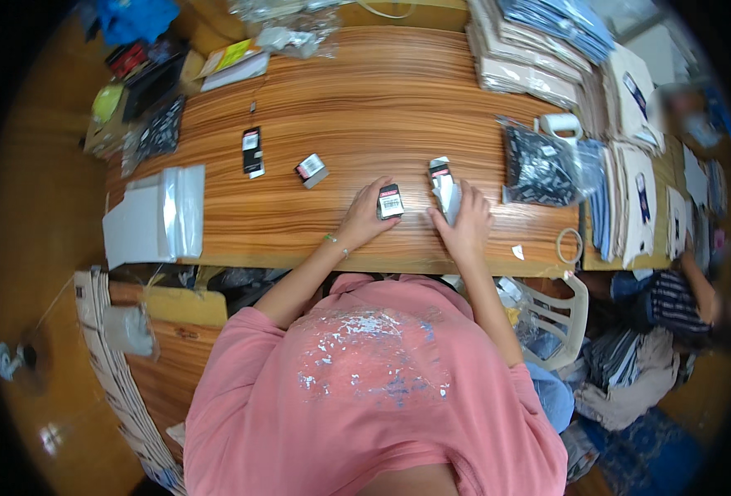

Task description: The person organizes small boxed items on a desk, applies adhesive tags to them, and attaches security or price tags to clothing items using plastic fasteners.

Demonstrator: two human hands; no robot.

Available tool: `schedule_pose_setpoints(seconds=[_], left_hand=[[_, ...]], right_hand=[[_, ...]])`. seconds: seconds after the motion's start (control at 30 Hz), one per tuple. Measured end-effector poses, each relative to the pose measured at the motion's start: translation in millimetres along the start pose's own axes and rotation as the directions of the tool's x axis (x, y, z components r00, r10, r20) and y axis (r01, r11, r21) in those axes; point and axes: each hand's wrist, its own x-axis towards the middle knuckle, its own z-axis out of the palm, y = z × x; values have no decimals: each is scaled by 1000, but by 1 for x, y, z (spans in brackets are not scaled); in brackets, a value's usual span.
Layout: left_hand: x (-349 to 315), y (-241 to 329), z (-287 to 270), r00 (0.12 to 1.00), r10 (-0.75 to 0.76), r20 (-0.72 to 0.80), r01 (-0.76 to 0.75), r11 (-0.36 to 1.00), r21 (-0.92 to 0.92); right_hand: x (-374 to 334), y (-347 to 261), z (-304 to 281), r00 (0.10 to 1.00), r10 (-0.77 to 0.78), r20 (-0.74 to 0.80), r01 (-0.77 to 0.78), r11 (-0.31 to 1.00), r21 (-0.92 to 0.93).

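Note:
My left hand (360, 223) rests on the wooden table with its fingers curled round a small stack of hang tags (390, 203), black with a pink band and a white barcode label. To its right, my right hand (466, 227) grips a white-edged bundle of tags (445, 192) between thumb and fingers. Black and pink faces show at that bundle's far end, where pieces lie askew. Left of my hands lies another small tag stack (309, 167), slightly turned. Further left is a long black tag (252, 150) with a string running from its far end.
Clear plastic sleeves (182, 217) lie at the table's left. On the right are a bag of small black pieces (539, 165), a white thread spool (560, 125), a tape ring (569, 246) and packed folded garments (630, 198). A white plastic chair (576, 318) stands below the edge; another person (679, 298) is at far right.

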Motion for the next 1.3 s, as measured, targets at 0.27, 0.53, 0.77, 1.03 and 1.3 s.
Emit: schedule_pose_setpoints(seconds=[0.27, 0.53, 0.77, 1.03, 1.3], left_hand=[[-16, 23, -54, 997, -39, 64, 47, 989, -142], [-28, -22, -66, 910, -142, 390, 411, 182, -893], [-31, -20, -70, 855, -353, 380, 440, 106, -892], [-29, -29, -83, 854, -344, 391, 506, 376, -776], [-27, -31, -89, 818, -322, 477, 574, 503, -646]], right_hand=[[-7, -69, 34, 731, -80, 678, -675, 69, 735], [-2, -84, 48, 599, -382, 704, -788, -435, 435], [-1, -99, 48, 693, -43, 719, -709, 136, 692], [-7, -103, 75, 776, 3, 630, -621, 171, 765], [-9, -95, 73, 759, -67, 647, -629, 182, 756]])
